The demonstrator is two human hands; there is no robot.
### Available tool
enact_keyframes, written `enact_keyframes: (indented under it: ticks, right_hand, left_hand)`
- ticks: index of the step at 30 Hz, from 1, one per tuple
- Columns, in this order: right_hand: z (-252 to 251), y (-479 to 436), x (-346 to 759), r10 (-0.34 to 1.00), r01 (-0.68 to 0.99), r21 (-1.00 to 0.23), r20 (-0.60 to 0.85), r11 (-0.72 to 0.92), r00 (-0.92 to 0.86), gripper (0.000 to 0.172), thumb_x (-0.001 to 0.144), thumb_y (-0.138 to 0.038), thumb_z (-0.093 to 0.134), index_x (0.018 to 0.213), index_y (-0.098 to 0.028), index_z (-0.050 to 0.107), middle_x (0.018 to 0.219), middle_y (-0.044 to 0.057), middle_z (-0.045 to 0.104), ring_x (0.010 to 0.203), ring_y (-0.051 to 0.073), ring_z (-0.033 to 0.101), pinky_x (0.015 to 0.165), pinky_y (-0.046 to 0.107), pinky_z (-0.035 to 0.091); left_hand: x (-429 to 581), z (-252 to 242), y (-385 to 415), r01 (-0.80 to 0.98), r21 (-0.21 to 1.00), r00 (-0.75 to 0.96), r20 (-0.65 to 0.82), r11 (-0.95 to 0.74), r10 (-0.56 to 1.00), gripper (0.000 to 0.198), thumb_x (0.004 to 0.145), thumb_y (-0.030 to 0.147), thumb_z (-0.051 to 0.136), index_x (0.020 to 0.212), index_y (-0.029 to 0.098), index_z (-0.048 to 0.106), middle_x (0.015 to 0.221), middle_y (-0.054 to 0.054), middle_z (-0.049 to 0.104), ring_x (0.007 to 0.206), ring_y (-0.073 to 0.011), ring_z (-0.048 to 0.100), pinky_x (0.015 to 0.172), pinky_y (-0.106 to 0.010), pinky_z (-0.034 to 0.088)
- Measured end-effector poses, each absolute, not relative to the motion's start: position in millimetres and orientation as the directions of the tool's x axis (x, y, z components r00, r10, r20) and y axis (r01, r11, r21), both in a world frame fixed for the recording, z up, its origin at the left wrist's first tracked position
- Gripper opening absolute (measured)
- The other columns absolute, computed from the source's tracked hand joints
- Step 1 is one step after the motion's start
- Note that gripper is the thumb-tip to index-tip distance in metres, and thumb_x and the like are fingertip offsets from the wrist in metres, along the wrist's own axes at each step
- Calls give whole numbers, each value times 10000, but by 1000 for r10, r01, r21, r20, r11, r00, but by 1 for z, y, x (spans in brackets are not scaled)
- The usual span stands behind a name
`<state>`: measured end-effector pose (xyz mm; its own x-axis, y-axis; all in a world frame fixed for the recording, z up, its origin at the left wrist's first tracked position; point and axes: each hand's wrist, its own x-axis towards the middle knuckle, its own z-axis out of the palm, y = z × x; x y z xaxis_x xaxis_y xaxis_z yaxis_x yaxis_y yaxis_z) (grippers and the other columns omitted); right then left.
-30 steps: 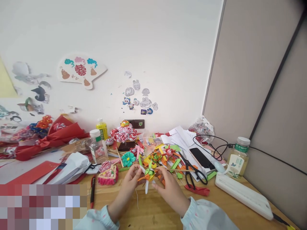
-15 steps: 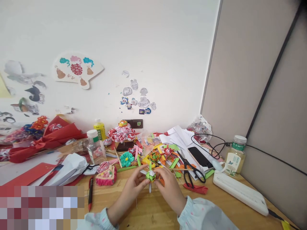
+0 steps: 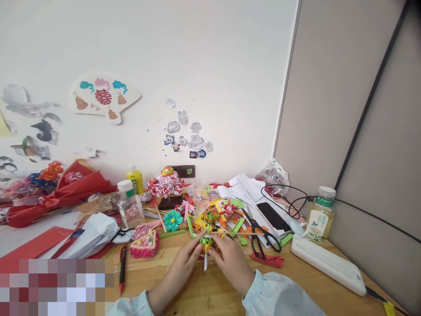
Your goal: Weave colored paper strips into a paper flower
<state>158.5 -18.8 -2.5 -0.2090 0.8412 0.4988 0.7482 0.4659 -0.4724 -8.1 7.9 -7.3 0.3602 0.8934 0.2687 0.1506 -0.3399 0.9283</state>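
Note:
Both my hands meet over the wooden desk (image 3: 197, 289) and pinch a small woven paper-strip flower (image 3: 207, 242) of green, orange and white. My left hand (image 3: 184, 264) closes on it from the left with thumb and forefinger. My right hand (image 3: 230, 259) grips it from the right. A white strip end hangs down from the flower between my fingers. Loose coloured paper strips (image 3: 226, 219) and finished paper flowers lie just beyond it.
Black scissors (image 3: 261, 235) lie right of my hands, a phone (image 3: 273, 216) and a glass bottle (image 3: 320, 215) behind them. A white power strip (image 3: 329, 263) sits at the right edge. A red pen (image 3: 122, 267), a bottle (image 3: 130, 204), a rose bouquet (image 3: 166, 186) and red wrapping (image 3: 59, 193) fill the left.
My hands have closed in tighter around the paper flower and folded its loose strips in. The view has shifted slightly to the right.

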Motion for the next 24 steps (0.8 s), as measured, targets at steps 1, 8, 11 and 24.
enact_keyframes:
  ticks: [1,8,11,24]
  right_hand:
    - [-4,-18,158,840,753,-466,502,464,-207,336,794,-152,584,1130,-151,568,953,101,652,880,261,593,739,361,470]
    - [-10,-18,157,807,745,-435,545,506,-229,301,781,-128,602,1081,-126,580,873,97,653,808,243,602,688,340,486]
    - [-10,-19,157,780,753,-394,577,527,-243,289,772,-111,603,1061,-120,585,864,101,652,808,247,602,685,344,488]
    - [-5,-18,161,733,730,-367,627,576,-263,359,794,-115,547,1151,-151,521,988,109,622,919,258,557,760,394,479]
  left_hand:
    - [-9,-9,9,173,913,381,284,-370,880,430,785,451,535,1164,255,584,1290,-48,549,1236,-259,431,1058,-414,298]
    - [-9,-10,8,254,849,427,331,-463,841,411,844,372,469,1239,270,514,1329,-32,508,1250,-242,417,1055,-402,303]
    - [-8,-9,5,275,835,426,339,-477,839,405,841,345,473,1237,271,518,1320,-34,517,1230,-248,442,1045,-399,317]
    - [-9,-2,1,282,843,334,361,-457,871,410,771,337,563,1176,274,576,1250,-55,584,1152,-265,510,999,-392,369]
